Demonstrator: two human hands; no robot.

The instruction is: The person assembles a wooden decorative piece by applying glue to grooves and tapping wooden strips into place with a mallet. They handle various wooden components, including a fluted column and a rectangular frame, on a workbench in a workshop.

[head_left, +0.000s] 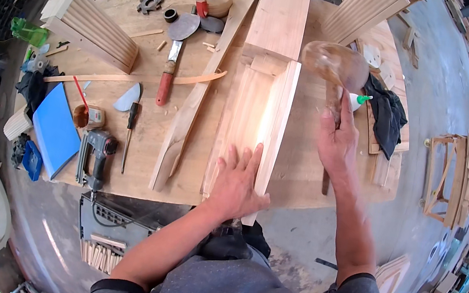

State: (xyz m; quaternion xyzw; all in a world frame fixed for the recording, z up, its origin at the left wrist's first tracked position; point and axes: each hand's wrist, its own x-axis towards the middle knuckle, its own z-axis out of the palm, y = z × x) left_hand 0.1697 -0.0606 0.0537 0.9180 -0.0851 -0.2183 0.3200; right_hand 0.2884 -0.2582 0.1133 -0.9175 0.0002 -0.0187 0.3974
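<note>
My right hand [338,136] is closed round the handle of a mallet [334,63]; its brown, rounded head is raised above the table and slightly blurred. On the near end of a long, channel-shaped wooden workpiece [252,109] rests my left hand [238,178]. Its fingers are spread over the inner face, and the thumb reaches across the right side board [276,129]. The far part of the workpiece is a closed, box-like wooden section [279,16]. Under my left palm the wood is hidden.
A long wooden strip [207,85] lies left of the workpiece. Farther left are a red-handled scraper [168,75], a screwdriver [129,134], a nail gun [97,160] and a blue sheet [55,130]. Fluted wooden posts [92,27] stand on both sides; a black cloth [383,116] lies right.
</note>
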